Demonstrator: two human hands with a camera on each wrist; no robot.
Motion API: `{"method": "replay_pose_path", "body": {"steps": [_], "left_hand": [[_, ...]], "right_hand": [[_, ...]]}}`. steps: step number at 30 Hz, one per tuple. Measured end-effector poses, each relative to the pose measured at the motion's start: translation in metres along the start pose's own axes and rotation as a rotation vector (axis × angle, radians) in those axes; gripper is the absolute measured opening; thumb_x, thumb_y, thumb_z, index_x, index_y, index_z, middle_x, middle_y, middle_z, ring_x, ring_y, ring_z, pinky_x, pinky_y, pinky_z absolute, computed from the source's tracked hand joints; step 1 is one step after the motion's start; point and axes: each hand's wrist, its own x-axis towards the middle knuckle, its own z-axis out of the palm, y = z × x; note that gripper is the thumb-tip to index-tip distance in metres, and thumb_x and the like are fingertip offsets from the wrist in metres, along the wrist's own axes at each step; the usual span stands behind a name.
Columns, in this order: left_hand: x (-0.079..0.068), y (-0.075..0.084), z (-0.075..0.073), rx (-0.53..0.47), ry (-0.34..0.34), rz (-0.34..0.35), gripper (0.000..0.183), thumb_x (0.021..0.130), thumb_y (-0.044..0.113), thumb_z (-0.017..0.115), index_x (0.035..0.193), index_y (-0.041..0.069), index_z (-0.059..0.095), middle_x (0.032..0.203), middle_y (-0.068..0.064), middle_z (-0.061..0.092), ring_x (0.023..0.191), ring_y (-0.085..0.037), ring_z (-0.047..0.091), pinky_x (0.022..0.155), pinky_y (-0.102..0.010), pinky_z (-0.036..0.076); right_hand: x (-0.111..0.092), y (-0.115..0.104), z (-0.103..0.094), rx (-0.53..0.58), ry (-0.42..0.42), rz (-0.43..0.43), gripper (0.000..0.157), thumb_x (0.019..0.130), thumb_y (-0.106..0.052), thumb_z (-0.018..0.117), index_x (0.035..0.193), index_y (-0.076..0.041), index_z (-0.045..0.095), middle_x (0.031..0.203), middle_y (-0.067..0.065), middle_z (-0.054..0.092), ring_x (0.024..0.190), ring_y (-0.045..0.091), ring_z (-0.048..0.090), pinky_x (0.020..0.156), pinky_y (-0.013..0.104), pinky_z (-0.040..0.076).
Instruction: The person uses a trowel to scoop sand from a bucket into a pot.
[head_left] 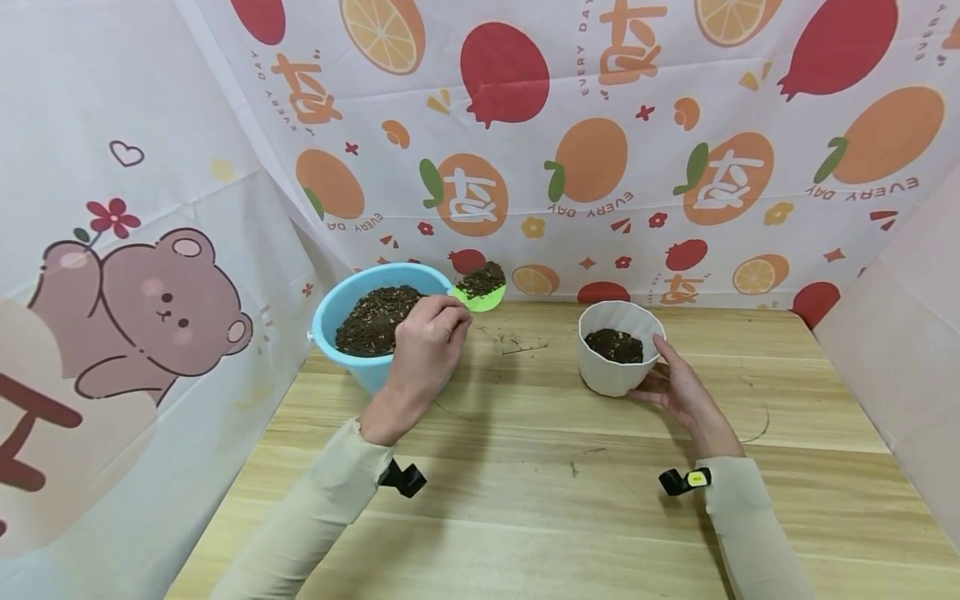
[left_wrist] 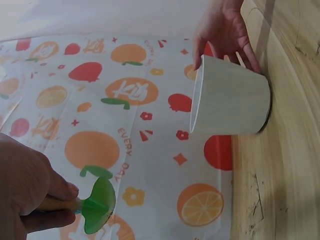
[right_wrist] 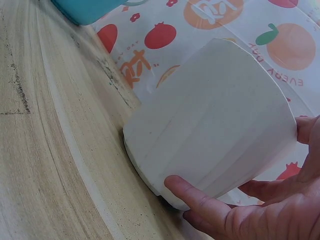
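The shovel (head_left: pixel 483 302), its green blade bearing a heap of dark soil (head_left: pixel 482 279), was just beyond the right rim of the blue bucket (head_left: pixel 360 367). The left hand (head_left: pixel 431 337) pinched its handle (left_wrist: pixel 51 204) between thumb and fingers — raised near the bucket's edge, probably to clear the rim and keep the loose load from sliding off. To the right, well apart from the bucket, the white pot (head_left: pixel 606 375) stood on the table (head_left: pixel 517 500), partly filled with soil. The right hand (head_left: pixel 681 387) cupped its right side, fingers spread from near the rim towards the base — likely to steady it while leaving its mouth uncovered.
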Motion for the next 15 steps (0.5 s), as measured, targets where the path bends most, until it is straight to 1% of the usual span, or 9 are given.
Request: {"method": "replay_pose_path", "body": {"steps": [5,11,15], "left_hand": [[0.001,0.007,0.009,-0.029,0.0,0.031,0.006,0.085,-0.004,0.076,0.082,0.001,0.076,0.091,-0.013,0.073,0.088,-0.027,0.071,0.079,-0.036,0.063],[0.002,0.017,0.018,-0.059,-0.033,0.038,0.008,0.089,-0.002,0.073,0.084,0.003,0.076,0.093,-0.011,0.072,0.088,-0.025,0.07,0.077,-0.033,0.062],[0.003,0.023,0.024,-0.076,-0.045,0.047,0.008,0.089,-0.002,0.073,0.085,0.003,0.076,0.094,-0.01,0.072,0.088,-0.025,0.069,0.077,-0.033,0.061]], "right_hand": [[-0.001,-0.001,0.0,-0.005,-0.003,-0.005,0.081,0.103,-0.064,0.032,0.165,-0.02,0.003,0.168,0.029,0.001,0.154,0.048,0.017,0.11,0.057,0.045],[-0.001,0.0,0.0,0.008,0.003,0.001,0.083,0.103,-0.065,0.033,0.165,-0.019,0.004,0.168,0.03,0.002,0.154,0.048,0.017,0.109,0.055,0.047],[0.0,0.0,0.001,0.004,0.004,0.003,0.083,0.103,-0.065,0.033,0.165,-0.019,0.004,0.168,0.03,0.003,0.154,0.048,0.018,0.11,0.056,0.046]]}}
